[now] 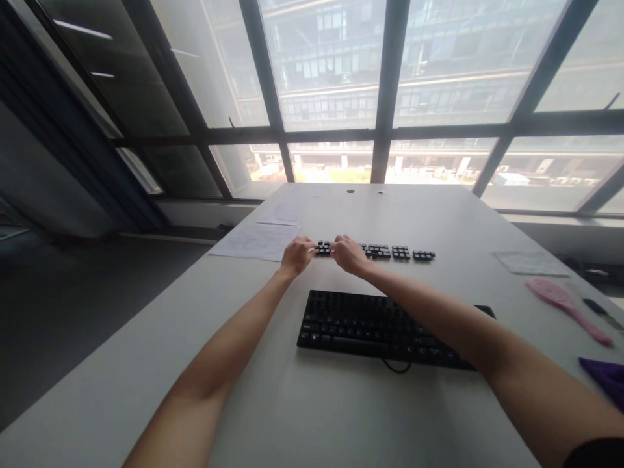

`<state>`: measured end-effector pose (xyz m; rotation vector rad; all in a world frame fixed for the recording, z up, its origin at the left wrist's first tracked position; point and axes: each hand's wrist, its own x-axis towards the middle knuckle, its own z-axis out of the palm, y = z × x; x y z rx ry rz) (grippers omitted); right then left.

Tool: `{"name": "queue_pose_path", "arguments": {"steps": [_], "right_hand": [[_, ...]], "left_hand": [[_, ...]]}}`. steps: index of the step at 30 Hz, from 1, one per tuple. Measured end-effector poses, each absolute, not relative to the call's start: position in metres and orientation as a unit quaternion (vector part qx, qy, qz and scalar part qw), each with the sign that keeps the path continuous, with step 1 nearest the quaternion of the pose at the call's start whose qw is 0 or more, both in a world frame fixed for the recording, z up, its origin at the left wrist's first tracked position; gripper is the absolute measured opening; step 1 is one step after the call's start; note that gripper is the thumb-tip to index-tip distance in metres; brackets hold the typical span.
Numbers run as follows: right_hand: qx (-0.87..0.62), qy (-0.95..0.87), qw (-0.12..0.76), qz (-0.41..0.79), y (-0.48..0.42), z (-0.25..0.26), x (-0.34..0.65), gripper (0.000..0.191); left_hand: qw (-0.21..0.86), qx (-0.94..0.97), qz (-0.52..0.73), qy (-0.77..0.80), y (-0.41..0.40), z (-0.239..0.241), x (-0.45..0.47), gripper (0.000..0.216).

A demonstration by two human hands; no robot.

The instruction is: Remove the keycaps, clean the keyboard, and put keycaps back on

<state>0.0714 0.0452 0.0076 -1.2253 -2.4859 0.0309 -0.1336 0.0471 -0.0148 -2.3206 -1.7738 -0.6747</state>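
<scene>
Small black keycaps (377, 251) lie in grouped blocks along a row across the middle of the white table. At the row's left end, my left hand (296, 255) has its fingers bent together against the outermost keycaps. My right hand (349, 254) reaches over the same left group, fingers curled down onto the keycaps and covering part of them. Two smaller keycap blocks (401, 253) sit apart to the right. Nearer to me is a black keyboard (348, 322), partly covered by my right forearm; a short loop of cable (397, 368) shows at its front edge.
Printed paper sheets (253, 240) lie left of the keycaps. On the right are a clear plastic bag (530, 263), a pink brush (560, 300), a dark-handled tool (602, 312) and purple cloth (604, 374). Windows (331, 65) stand beyond the table (263, 403).
</scene>
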Motion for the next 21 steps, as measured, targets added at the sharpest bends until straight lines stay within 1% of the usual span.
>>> {"name": "queue_pose_path", "arguments": {"steps": [7,17,21], "right_hand": [[-0.418,-0.894,0.162,-0.010,0.065,-0.011,0.043,0.026],[-0.391,-0.908,0.150,0.000,0.068,-0.009,0.033,0.029],[-0.382,-0.910,0.161,0.017,0.062,-0.005,0.034,0.026]], "left_hand": [[0.064,-0.778,-0.218,-0.586,0.056,-0.026,-0.137,0.015],[0.011,-0.796,-0.238,-0.556,0.054,-0.030,-0.148,0.012],[-0.021,-0.792,-0.251,-0.556,0.047,-0.022,-0.150,0.009]]}}
